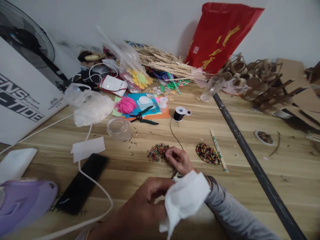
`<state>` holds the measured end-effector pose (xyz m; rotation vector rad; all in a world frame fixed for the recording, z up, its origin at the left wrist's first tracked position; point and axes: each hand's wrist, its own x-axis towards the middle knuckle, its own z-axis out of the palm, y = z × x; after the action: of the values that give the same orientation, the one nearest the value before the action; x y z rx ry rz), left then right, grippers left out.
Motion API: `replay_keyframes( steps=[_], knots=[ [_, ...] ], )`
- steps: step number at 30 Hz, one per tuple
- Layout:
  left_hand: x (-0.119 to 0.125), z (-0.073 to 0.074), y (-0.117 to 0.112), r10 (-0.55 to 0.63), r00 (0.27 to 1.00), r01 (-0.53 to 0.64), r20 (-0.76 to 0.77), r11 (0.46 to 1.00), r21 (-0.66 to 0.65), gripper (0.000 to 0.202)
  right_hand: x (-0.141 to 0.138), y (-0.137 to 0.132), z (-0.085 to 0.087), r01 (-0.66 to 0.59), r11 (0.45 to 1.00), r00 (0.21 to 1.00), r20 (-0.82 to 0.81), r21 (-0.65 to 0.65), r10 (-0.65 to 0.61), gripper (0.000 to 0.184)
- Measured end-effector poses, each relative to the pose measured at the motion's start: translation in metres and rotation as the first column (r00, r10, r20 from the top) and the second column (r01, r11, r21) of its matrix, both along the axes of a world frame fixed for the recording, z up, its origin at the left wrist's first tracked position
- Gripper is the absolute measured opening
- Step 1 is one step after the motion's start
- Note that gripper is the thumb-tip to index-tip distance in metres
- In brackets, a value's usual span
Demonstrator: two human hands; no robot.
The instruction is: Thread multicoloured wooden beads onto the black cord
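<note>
My right hand (179, 160) reaches forward, fingers curled onto the edge of a heap of small multicoloured beads (157, 152) on the wooden table (250, 186). A white cloth or tissue (183, 198) is wrapped at its wrist. My left hand (147, 196) lies just behind it, fingers bent together near a thin dark cord (175, 135) that runs back to a black spool (179, 113). What the left fingers pinch is hidden. A second bead heap (207, 153) lies to the right, beside a thin stick (218, 150).
A black phone (81, 183), white cable (97, 186), paper slip (88, 148) and clear jar (118, 128) lie at left. Pliers (142, 117), pink yarn (125, 105) and coloured sheets sit further back. A dark bar (250, 156) crosses the right side; a red bag (220, 33) and cardboard pieces line the wall.
</note>
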<state>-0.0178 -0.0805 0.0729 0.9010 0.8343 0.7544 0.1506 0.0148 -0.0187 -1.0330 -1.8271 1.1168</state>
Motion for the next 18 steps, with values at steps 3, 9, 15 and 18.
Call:
replay_keyframes(
  steps=[3, 9, 15, 18],
  knots=[
    [-0.021, -0.016, 0.000, 0.196, 0.980, -0.197, -0.009, 0.978, -0.068, 0.043, 0.000, 0.001, -0.001, -0.013, 1.000, 1.000, -0.018, -0.004, 0.012, 0.021],
    [-0.068, -0.038, 0.005, 0.680, 0.678, -0.714, -0.278, 0.700, -0.029, 0.041, -0.001, 0.000, -0.001, 0.001, 1.000, 1.000, -0.017, -0.012, -0.001, 0.021],
    [-0.105, -0.063, 0.006, 0.806, 0.352, -0.734, -0.476, 0.554, 0.394, 0.037, -0.001, 0.001, -0.004, 0.002, 1.000, 1.000, -0.030, -0.010, -0.003, 0.025],
    [-0.123, -0.070, 0.010, 0.830, 0.217, -0.690, -0.513, 0.502, 0.521, 0.029, 0.000, 0.001, -0.005, -0.008, 1.000, 1.000, -0.019, 0.001, 0.008, 0.023]
  ],
)
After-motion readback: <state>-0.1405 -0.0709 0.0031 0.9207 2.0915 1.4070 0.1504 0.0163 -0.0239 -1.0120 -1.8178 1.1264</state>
